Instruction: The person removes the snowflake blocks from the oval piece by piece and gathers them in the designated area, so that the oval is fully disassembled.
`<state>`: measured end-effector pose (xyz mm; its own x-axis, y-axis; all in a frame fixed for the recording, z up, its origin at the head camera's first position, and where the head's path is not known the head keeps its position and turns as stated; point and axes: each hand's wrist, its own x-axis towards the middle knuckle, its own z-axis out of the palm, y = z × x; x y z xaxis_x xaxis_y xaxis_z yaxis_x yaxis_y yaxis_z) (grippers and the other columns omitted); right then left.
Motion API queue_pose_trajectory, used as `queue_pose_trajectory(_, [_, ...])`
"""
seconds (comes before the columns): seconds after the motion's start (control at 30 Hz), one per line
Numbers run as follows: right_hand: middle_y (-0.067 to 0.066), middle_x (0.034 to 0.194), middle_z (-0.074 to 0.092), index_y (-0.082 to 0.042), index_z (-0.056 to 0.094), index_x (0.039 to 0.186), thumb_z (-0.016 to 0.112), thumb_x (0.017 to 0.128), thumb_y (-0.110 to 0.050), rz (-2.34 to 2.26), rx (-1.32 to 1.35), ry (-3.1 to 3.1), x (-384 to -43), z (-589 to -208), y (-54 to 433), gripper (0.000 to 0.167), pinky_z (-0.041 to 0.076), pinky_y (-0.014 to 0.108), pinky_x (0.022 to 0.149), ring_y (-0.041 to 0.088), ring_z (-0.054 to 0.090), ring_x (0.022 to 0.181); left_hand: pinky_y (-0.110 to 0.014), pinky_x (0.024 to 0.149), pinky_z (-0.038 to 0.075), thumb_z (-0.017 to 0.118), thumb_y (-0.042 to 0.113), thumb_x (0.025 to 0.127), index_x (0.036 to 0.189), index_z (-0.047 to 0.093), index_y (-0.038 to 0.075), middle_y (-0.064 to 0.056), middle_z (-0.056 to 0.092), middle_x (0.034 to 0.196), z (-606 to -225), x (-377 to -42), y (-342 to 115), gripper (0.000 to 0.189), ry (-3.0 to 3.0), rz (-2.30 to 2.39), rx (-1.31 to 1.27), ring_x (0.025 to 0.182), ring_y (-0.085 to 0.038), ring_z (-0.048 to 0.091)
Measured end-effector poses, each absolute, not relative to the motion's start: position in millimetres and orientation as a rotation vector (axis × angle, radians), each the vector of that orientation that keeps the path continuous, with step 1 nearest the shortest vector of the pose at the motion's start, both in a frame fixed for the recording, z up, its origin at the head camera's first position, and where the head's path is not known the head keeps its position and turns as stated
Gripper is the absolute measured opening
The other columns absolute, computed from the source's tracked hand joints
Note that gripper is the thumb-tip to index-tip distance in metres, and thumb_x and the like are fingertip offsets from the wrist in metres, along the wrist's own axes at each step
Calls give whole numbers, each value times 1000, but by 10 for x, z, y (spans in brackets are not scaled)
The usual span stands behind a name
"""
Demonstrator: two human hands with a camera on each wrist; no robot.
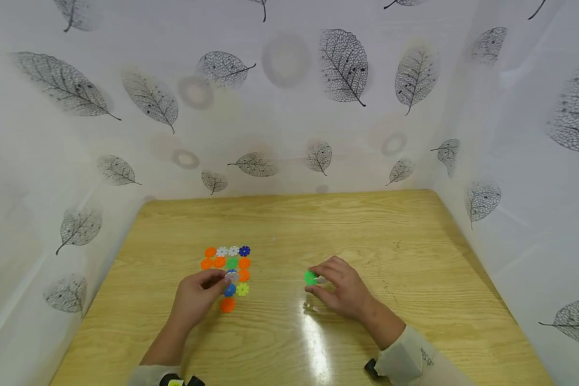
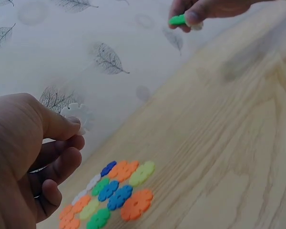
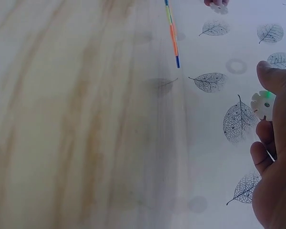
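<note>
My left hand (image 1: 193, 297) pinches a white notched plastic disc (image 2: 87, 113) between thumb and index finger, above a block of similar discs. My right hand (image 1: 344, 288), farther right over the table, pinches a green notched disc (image 1: 310, 277) together with a white notched disc (image 3: 261, 106). Beneath and beside the left hand, flat discs lie close together in rows: an orange disc (image 1: 228, 305) nearest me, a yellow disc (image 1: 242, 289), a dark blue disc (image 1: 244, 251) at the far corner, plus white, green and blue ones. The left hand hides some of them in the head view.
The discs lie on a wooden table (image 1: 366, 230) with a glossy light reflection near the middle front. A pale curtain (image 1: 280, 123) printed with leaves encloses the table at the back and both sides.
</note>
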<state>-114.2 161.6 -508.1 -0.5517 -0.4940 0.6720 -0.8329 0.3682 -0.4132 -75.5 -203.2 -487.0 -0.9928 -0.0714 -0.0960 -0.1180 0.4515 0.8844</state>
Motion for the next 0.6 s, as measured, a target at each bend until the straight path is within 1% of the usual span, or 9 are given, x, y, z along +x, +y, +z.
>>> queue_pose_trajectory(0.1, [-2, 103, 74, -3, 75, 113, 86, 87, -26, 1029, 1155, -2173, -1148, -5088, 1614, 37, 54, 27, 79, 15, 65, 92, -26, 77, 57, 79, 31, 95, 106, 79, 10, -3, 77, 101, -4897, -728, -2094, 23, 2663, 1581, -194, 92, -18, 69])
queue_pose_trajectory(0.23, [-1, 102, 74, -1, 75, 113, 85, 88, -27, 1020, 1164, -2148, -1158, -5088, 1625, 38, 54, 28, 79, 15, 65, 91, -25, 77, 56, 78, 33, 95, 109, 79, 9, -4, 76, 103, -4918, -697, -2164, 28, 2698, 1517, -217, 92, -17, 68])
queue_pose_trajectory(0.33, [-1, 103, 74, -1, 75, 113, 85, 88, -28, 1018, 1169, -2143, -1159, -5087, 1631, 38, 54, 29, 79, 15, 65, 91, -26, 79, 56, 77, 34, 96, 112, 79, 7, -6, 77, 106, -4933, -669, -2217, 32, 2714, 1458, -225, 96, -19, 70])
queue_pose_trajectory(0.4, [-1, 102, 74, -1, 75, 113, 85, 88, -27, 1019, 1170, -2141, -1159, -5087, 1635, 38, 54, 29, 79, 15, 65, 91, -28, 82, 57, 77, 32, 96, 113, 79, 6, -6, 77, 108, -4944, -646, -2246, 30, 2706, 1430, -230, 101, -22, 71])
queue_pose_trajectory(0.53, [0, 103, 74, -2, 74, 113, 86, 87, -27, 1020, 1170, -2148, -1152, -5082, 1638, 38, 54, 29, 80, 15, 65, 91, -42, 94, 56, 76, 27, 97, 113, 80, 8, -7, 77, 111, -4979, -599, -2295, 25, 2712, 1359, -235, 111, -29, 70])
queue_pose_trajectory(0.6, [0, 103, 74, -1, 75, 113, 86, 87, -27, 1023, 1171, -2150, -1147, -5079, 1640, 38, 54, 29, 80, 15, 65, 91, -48, 97, 54, 76, 26, 96, 112, 80, 9, -6, 77, 111, -4987, -577, -2315, 23, 2725, 1304, -239, 112, -30, 70])
